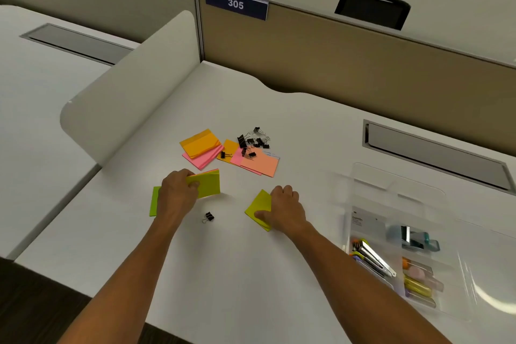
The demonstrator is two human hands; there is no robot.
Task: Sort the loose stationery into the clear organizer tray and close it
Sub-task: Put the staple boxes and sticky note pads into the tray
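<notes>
head view: i see my left hand (178, 190) with its grip curled round a yellow-green note stack (208, 183), thumb on top, lifting one edge off the white worktop (237, 274). my right hand (284, 208) pinches a second yellow note pad (258, 211) at its edge. 1 black binder clip (208, 217) lies between my forearms. farther back sit orange and pink note pads (199, 148) and a clip pile (255, 141). the clear organizer tray (396, 246) stands open at right, already holding a stapler (372, 257).
</notes>
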